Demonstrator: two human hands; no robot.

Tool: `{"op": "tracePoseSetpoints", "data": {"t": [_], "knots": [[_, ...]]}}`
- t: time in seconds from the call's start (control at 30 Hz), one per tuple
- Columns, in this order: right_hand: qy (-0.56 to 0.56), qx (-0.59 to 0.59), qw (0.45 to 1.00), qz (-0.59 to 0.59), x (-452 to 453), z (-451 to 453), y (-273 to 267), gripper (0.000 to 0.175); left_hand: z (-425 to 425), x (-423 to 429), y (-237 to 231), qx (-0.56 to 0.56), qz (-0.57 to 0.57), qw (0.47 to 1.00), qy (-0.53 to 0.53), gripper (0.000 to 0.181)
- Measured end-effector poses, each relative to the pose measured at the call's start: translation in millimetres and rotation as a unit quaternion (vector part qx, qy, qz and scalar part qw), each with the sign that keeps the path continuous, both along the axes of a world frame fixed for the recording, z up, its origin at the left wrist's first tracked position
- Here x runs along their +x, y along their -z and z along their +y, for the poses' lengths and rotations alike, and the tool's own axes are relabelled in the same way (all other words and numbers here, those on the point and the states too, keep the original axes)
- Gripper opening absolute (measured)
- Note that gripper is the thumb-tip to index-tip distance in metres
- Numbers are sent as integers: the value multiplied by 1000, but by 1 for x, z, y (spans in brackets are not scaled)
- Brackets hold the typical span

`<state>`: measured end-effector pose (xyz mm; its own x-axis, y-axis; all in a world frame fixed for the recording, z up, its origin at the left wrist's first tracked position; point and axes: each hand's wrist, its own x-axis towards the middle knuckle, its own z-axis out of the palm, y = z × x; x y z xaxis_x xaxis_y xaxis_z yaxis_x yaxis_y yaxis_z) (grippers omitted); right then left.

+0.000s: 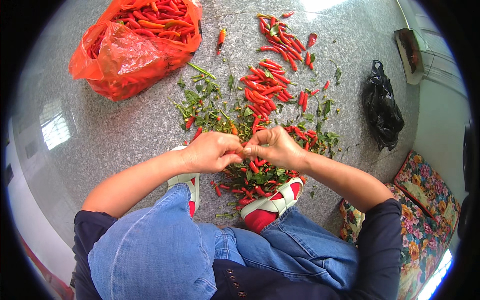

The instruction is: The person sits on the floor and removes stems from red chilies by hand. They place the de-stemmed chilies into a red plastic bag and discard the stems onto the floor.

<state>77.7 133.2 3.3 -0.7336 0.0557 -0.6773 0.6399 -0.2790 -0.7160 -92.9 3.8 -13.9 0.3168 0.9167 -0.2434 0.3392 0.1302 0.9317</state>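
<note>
My left hand (215, 152) and my right hand (275, 148) meet fingertip to fingertip above a heap on the floor. Between them is a small red chili pepper, mostly hidden by the fingers. The left fingers curl around it, while my right thumb and forefinger pinch at its end. Under and around the hands lie loose red chili peppers mixed with green leaves and stems (273, 174). Just beyond is a pile of red chili peppers (264, 88), with another group of chili peppers (283, 41) farther out.
A red plastic bag (131, 56) full of chili peppers stands at the upper left. Green stems and leaves (202, 95) are scattered on the speckled stone floor (123, 127). At right are a black plastic bag (382, 107) and floral cushions (423, 187). My white sandals (275, 202) flank the heap.
</note>
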Motion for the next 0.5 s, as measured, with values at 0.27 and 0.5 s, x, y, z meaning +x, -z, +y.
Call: {"op": "tracePoseSetpoints", "data": {"t": [0.27, 0.5], "knots": [[63, -130, 989, -29, 24, -26, 24, 21, -13, 11, 1, -18, -38, 999, 7, 11], [-158, 157, 975, -19, 30, 31, 21, 8, -20, 7, 12, -194, -313, 930, -12, 10]]}}
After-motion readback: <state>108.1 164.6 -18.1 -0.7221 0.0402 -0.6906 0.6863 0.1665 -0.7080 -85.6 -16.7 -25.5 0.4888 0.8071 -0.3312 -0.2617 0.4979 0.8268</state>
